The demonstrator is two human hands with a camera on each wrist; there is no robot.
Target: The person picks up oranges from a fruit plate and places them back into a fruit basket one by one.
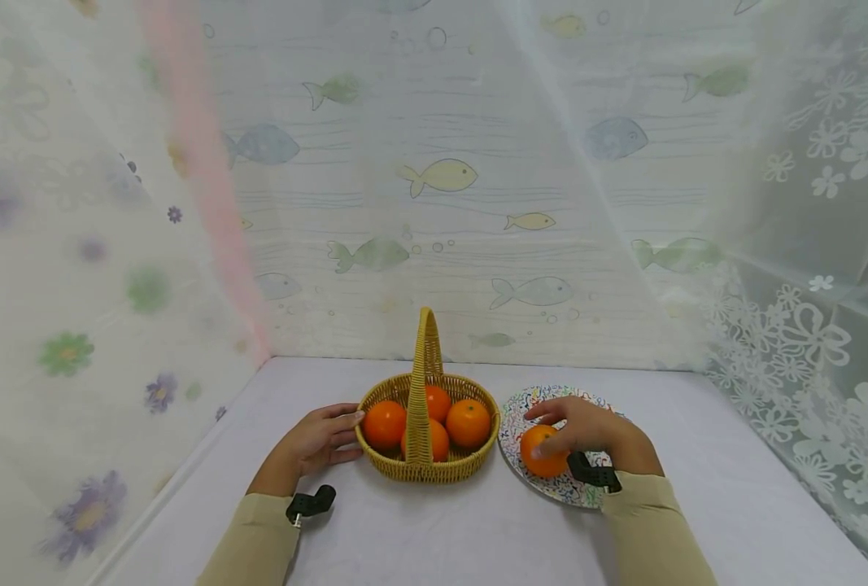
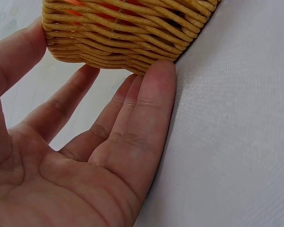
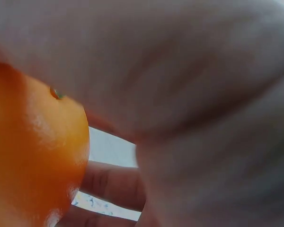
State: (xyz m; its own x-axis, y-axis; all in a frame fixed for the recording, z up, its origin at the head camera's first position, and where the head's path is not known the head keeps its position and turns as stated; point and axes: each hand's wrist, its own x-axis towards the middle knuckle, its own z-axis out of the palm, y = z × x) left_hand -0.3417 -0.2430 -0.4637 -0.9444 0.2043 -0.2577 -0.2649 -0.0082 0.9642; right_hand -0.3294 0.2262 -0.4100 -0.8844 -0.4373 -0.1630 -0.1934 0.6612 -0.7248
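A yellow woven basket with a tall handle holds several oranges. Against its left side rests my left hand; in the left wrist view the thumb and fingertips touch the outer wicker wall, the fingers fairly straight. To the right of the basket lies a round plate with a multicoloured pattern. My right hand holds one orange over the plate, thumb on the near side and fingers around the far side. The right wrist view shows this orange close up, its green stem spot visible.
A white cloth covers the table. Behind it hangs a curtain printed with fish, and sheer flowered curtains stand at the left and right. The basket's right rim sits close to the plate's left edge.
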